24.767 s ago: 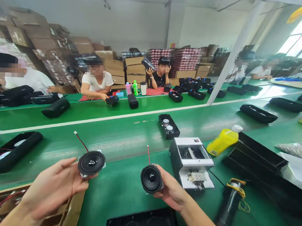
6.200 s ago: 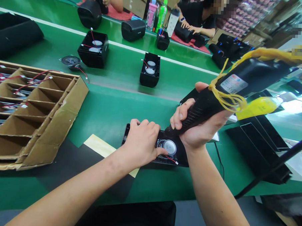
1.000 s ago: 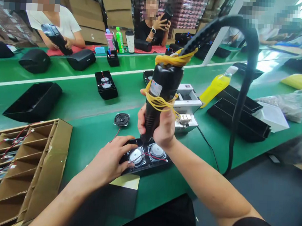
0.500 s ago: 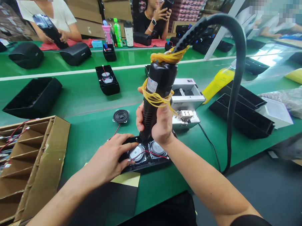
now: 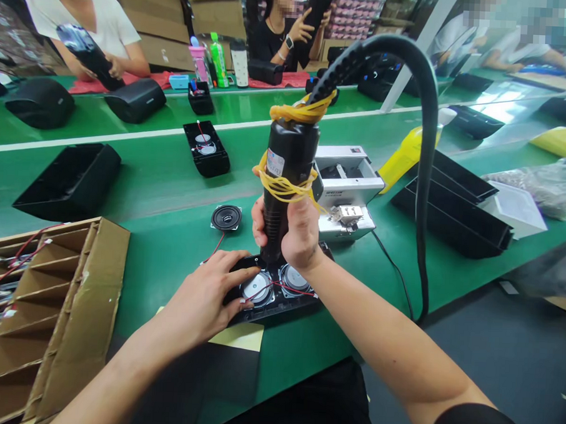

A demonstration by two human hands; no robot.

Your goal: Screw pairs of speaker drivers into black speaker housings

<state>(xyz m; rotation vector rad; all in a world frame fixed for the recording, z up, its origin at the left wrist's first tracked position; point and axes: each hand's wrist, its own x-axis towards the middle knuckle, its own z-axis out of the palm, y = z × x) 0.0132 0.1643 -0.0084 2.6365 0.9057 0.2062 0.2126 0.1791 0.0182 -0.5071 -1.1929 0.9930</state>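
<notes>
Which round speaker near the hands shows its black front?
The loose speaker beyond the left hand; both speakers in the black case show silver backs.

– What is held in the right hand (image 5: pixel 301 236)?
– A black corded tool (image 5: pixel 291 143), wrapped with yellow bands (image 5: pixel 286 186), is gripped nearly upright, its nose lowered to an open black housing (image 5: pixel 270 312) where two silver-backed speakers (image 5: pixel 256 288) are seated.
– And by the left hand (image 5: pixel 214 290), what is touched?
– The housing's left end is grasped.
– Is anything laid nearby?
– A loose speaker (image 5: pixel 226 217) is set face-up just beyond.
</notes>
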